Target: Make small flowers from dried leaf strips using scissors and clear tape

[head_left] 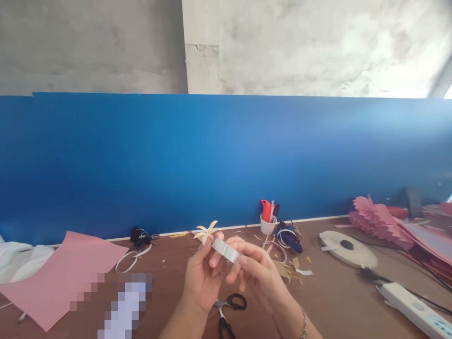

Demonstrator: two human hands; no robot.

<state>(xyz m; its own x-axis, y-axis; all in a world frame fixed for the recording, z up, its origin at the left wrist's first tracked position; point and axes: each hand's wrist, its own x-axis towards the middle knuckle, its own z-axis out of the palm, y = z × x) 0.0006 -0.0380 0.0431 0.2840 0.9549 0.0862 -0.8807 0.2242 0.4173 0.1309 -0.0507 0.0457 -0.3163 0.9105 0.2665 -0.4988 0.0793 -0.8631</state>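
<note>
Both hands are raised over the brown table, close together. My left hand point(201, 275) is closed, and a cream paper flower point(206, 231) with narrow curled petals sticks up from its fingers. Between the hands stretches a short whitish strip point(226, 250) with faint printed marks. Its right end is pinched by my right hand point(259, 269), and its left end meets the fingers of my left hand. The flower's stem, if there is one, is hidden by the fingers. Below the hands lie scissors point(221, 308) with black handles, partly covered by my wrist.
Pink paper point(67, 278) lies at left, near a white loop and keys point(141, 238). A white cup point(267, 226) holds a red tool and pens. Cream scraps point(291, 270), a white reel point(348, 249), a power strip point(416, 308) and pleated pink paper point(381, 221) are at right.
</note>
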